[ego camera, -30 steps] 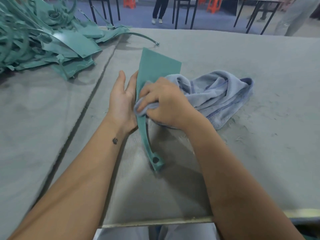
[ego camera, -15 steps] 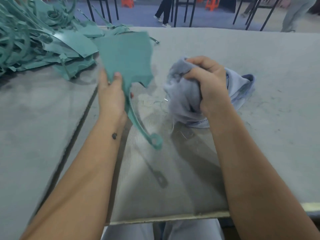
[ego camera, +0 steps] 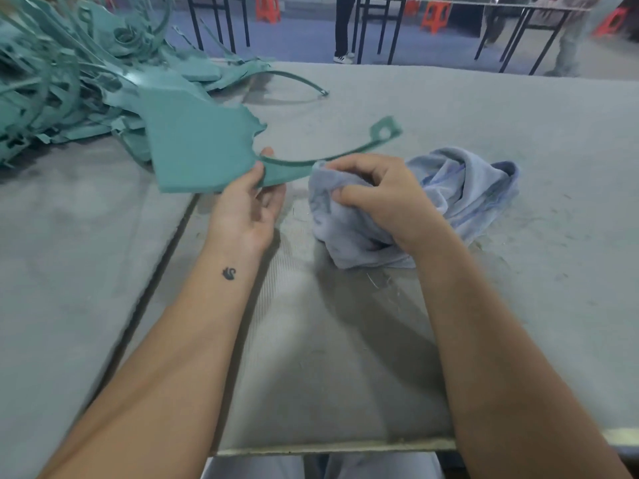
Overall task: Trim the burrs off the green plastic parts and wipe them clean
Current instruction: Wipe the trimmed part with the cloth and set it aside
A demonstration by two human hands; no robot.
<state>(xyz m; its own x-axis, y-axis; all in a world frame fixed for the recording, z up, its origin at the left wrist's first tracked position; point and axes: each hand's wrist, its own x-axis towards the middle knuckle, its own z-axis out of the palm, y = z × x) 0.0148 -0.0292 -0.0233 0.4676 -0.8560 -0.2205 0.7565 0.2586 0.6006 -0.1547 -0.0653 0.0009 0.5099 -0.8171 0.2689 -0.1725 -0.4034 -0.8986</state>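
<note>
Your left hand (ego camera: 247, 209) has its grip clamped on one green plastic part (ego camera: 204, 157), thumb on top at the inner corner and fingers beneath, and holds the part clear of the desk (ego camera: 345, 357). Your right hand (ego camera: 380, 195) has its grip clamped on one blue cloth (ego camera: 460, 188), fingers curled into a bunched fold; the rest of the cloth lies on the desk just beyond the hand.

Edges and room: the part's broad flat plate points left, toward the heap. Its thin curved arm runs right above the cloth and ends in an eyelet tab (ego camera: 383, 131). The plate's far edge is ragged. A dark seam (ego camera: 162, 257) runs along the desk, left of your left forearm. The desk's near edge lies just in front of your lap. Bare desk surface lies between your forearms and to the right of the cloth, scattered with fine shavings.

Change: one second ago the part lay flat on the desk with the cloth pressed on it. It is now lifted and turned, with the arm pointing right rather than toward you, and the cloth is off the part.

Count: one part in hand, one cloth, one heap of green parts (ego camera: 69, 84) at the far left, too tangled to count, and several orange stools (ego camera: 435, 15) beyond the desk.
</note>
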